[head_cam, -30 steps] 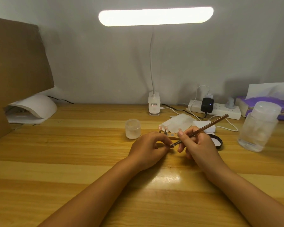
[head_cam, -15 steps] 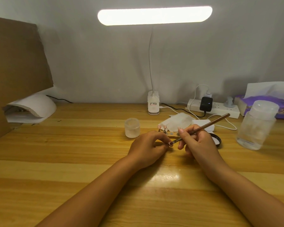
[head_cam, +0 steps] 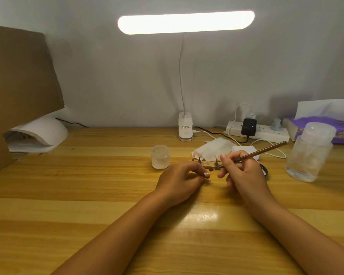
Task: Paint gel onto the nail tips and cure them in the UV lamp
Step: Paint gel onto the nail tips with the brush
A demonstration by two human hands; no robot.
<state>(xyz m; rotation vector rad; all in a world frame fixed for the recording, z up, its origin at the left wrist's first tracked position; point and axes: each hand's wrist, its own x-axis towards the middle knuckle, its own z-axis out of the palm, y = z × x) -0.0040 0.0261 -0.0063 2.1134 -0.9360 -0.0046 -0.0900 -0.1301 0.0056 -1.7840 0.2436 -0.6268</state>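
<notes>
Near centre on the pale striped wooden table [head_cam: 72,195], our left hand [head_cam: 179,180] pinches a small pale patterned nail tip [head_cam: 207,174] between thumb and curled fingers. We cannot tell whether it sits on a peg. Our right hand [head_cam: 244,173] grips the slim brown gel brush [head_cam: 262,150] like a pen, with the handle slanting up to the far right.

Change over the last second: the bristle end, which lay over the tip, now stands just to its right, and the tip's face shows. Both hands otherwise keep the same spot.

Reading: we judge one stroke finished. The painting step is under way and curing has not begun.

Just beyond the hands, the small wooden holder [head_cam: 208,166] carries three more pink tips on pegs. The frosted round gel jar [head_cam: 160,157] stands to its left. The white domed UV lamp [head_cam: 40,132] sits at the far left, well apart from the hands, and we see no tip carried toward it.
</notes>
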